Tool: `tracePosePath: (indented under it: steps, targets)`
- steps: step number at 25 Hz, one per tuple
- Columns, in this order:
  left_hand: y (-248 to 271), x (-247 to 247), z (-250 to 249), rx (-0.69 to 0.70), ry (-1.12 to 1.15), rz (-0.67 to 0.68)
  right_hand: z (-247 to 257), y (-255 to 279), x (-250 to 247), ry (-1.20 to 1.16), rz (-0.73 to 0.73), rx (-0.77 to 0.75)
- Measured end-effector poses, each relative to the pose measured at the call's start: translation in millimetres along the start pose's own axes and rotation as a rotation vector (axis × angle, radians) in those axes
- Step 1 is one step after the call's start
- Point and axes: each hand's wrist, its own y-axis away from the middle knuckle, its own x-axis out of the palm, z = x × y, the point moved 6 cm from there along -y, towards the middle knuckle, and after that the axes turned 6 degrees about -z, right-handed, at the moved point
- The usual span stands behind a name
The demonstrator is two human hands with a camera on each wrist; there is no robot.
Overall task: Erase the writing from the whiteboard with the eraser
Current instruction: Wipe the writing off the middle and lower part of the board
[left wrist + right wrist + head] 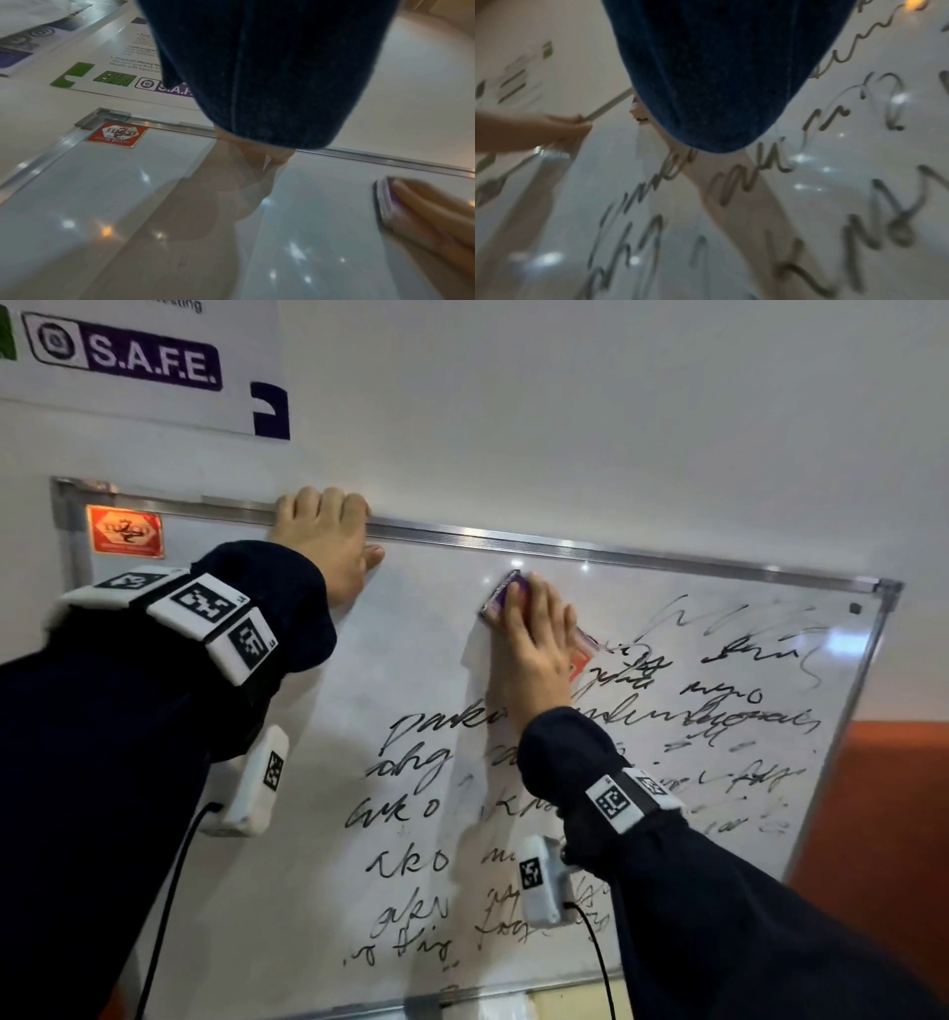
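The whiteboard leans tilted against a wall inside a metal frame. Black writing covers its middle and right; the upper left is wiped. My left hand grips the top frame, fingers curled over the edge, thumb on the board. My right hand holds a purple eraser flat against the board near the top centre, fingers laid across its back. In the left wrist view the eraser shows blurred at the right. The right wrist view shows blurred writing and my left hand on the frame.
A poster marked S.A.F.E. hangs on the white wall above the board's left end. A red brand sticker sits in the board's top left corner. An orange wall section lies beyond the right edge.
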Motion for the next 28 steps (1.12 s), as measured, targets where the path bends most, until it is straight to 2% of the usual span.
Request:
tracePosePath:
  steps: [3,5,7,10,11,12,15,18,20,23,24,25,26,28]
  targets:
    - [0.4,-3.0,0.2,0.001,-0.01,0.014,10.4,30.1,3.2,-0.061,0.135,-0.279]
    - [1.6,-3.3,0.7,-0.003,-0.011,0.022,-0.8,37.3,-4.2,-0.05,0.199,-0.369]
    - [1.8,-1.9,-0.6,0.0,-0.017,0.001,-11.1,18.0,-10.9,-0.037,0.156,-0.262]
    - [0.6,0.3,-2.4,-0.001,-0.015,-0.002,-4.5,-28.9,-7.2,-0.068,0.023,0.074]
    - [1.1,0.9,-1.8,-0.007,-0.01,0.007,7.2,-33.1,-1.1,-0.081,0.022,0.098]
    - [0.6,1.0,-1.0,-0.008,-0.007,0.01,20.5,-29.2,4.9,-0.099,0.023,0.049]
    - [-0.4,-0.7,-0.3,-0.003,-0.012,-0.001,50.0,22.0,13.6,-0.15,0.073,-0.234]
    - [1.3,-2.0,-0.4,-0.003,0.001,-0.013,45.5,49.5,7.2,-0.111,0.162,-0.371]
    - [2.0,-1.6,1.2,0.007,-0.001,-0.029,34.6,37.1,5.2,0.009,0.11,-0.318]
    - [3.7,2.8,0.3,0.029,-0.013,-0.041,28.2,-1.3,1.3,0.09,-0.064,0.0]
    - [4.0,3.8,0.4,0.035,-0.017,-0.041,36.9,-7.2,4.4,0.07,-0.086,0.056]
    - [4.0,3.9,0.6,0.036,-0.018,-0.041,50.1,-7.9,9.1,0.045,-0.088,0.036]
    - [3.8,3.2,1.3,0.033,-0.015,-0.04,65.5,-2.3,14.8,0.012,-0.07,-0.051]
    - [3.9,1.6,1.6,0.028,-0.009,-0.029,88.9,30.8,24.5,-0.032,0.016,-0.302]
